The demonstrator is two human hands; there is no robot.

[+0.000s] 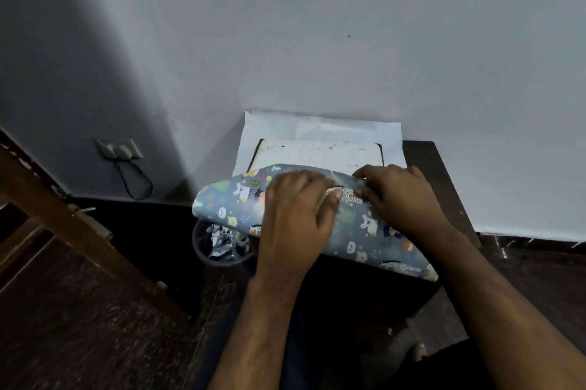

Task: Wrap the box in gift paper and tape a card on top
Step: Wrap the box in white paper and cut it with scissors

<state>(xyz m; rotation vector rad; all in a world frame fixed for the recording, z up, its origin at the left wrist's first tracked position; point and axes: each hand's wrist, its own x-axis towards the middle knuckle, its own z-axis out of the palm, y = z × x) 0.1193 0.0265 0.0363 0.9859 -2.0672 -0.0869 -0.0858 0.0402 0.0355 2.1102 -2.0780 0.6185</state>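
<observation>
Head view. Gift paper (228, 199), blue-grey with a printed animal pattern, lies on the dark bench (444, 174), its near flap brought up and over so the printed side faces up. The far part of the sheet lies flat, white side up, its far edge curling up against the wall. The box (320, 153), white with a dark rim, sits on that white part; only its far portion shows, the near portion is under the folded flap.

Left hand (295, 215): palm down on the flap, fingers curled over it, thumb pressed to the paper near the fold edge. Right hand (399, 193): fingers bent, pinching the leading edge of the flap just beside the left thumb. Both hands hold paper only.

Beside the bench on the left, a small dark bin (218, 243) with crumpled paper scraps. No card or tape visible.

Judgement: step in hand is the first wrap, near flap drawn over the box. Next move calls for pulling this edge taut across the top, keeping it square to the box, then bringing the far flap over to overlap. Tape will need fetching; one hand must keep pressing the flap.
</observation>
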